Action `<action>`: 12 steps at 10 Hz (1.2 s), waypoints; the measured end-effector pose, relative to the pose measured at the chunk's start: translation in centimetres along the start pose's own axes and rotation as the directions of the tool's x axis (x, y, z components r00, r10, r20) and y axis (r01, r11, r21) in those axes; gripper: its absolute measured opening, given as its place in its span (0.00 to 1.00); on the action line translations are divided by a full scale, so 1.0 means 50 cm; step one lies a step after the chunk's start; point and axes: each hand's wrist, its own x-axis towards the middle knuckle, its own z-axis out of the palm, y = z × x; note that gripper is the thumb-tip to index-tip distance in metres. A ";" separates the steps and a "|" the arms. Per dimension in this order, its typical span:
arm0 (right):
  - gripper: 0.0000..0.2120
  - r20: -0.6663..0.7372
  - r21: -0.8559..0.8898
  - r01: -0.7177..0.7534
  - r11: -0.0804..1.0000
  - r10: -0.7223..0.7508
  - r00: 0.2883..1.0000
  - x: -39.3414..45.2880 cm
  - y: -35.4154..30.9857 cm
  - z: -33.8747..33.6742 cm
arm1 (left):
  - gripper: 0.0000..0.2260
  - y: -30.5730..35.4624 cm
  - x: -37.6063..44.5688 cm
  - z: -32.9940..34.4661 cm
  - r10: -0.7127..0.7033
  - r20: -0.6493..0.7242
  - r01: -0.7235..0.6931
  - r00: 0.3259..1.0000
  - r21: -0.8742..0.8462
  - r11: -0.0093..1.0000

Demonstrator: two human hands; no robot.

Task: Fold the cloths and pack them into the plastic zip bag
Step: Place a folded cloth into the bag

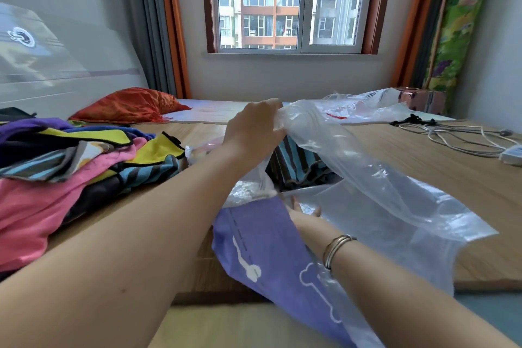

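Note:
A large clear plastic zip bag (381,201) with a purple bone-printed band (276,257) lies open on the wooden surface in front of me. My left hand (254,127) grips the bag's upper edge and holds it lifted. My right hand (303,213), with bracelets on its wrist, reaches into the bag's mouth; its fingers are mostly hidden by plastic. A folded blue-and-brown striped cloth (296,164) sits inside the bag. A pile of loose cloths (70,161) in pink, yellow, purple and stripes lies at the left.
A wooden platform (423,155) carries everything. An orange-red cushion (127,105) lies at the back left. Another plastic bag (367,105) sits at the back right, with white cables and a plug (466,141) to the right. The window wall is behind.

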 end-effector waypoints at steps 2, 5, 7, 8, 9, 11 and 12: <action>0.32 -0.092 -0.010 0.000 1.000 -0.001 0.996 0.175 0.001 -0.011 | 0.34 -0.065 0.028 0.026 -0.143 0.102 0.144 0.984 0.003 0.990; 0.30 -0.214 0.054 0.072 0.996 -0.059 0.975 0.056 0.006 0.004 | 0.35 -0.037 -0.079 -0.041 -0.159 0.111 0.172 0.981 -0.119 0.978; 0.27 -0.335 0.031 0.175 0.984 -0.155 0.929 -0.131 -0.025 0.046 | 0.33 0.010 -0.204 -0.120 -0.160 0.044 0.165 0.986 -0.159 0.973; 0.23 -0.529 0.061 0.272 0.960 -0.200 0.825 -0.214 -0.045 0.070 | 0.30 0.016 -0.273 -0.159 -0.197 0.004 0.192 0.980 -0.239 0.952; 0.17 -0.703 0.009 0.365 0.931 -0.254 0.665 -0.274 -0.074 0.087 | 0.26 -0.004 -0.342 -0.192 -0.298 -0.044 0.260 0.954 -0.379 0.888; 0.09 -0.763 -0.057 0.597 0.800 -0.420 0.491 -0.327 -0.198 0.111 | 0.16 -0.113 -0.476 -0.210 -0.574 -0.119 0.398 0.810 -0.608 0.687; 0.08 -0.720 0.016 0.650 0.760 -0.442 0.535 -0.312 -0.281 0.136 | 0.14 -0.179 -0.549 -0.205 -0.651 -0.175 0.418 0.738 -0.638 0.646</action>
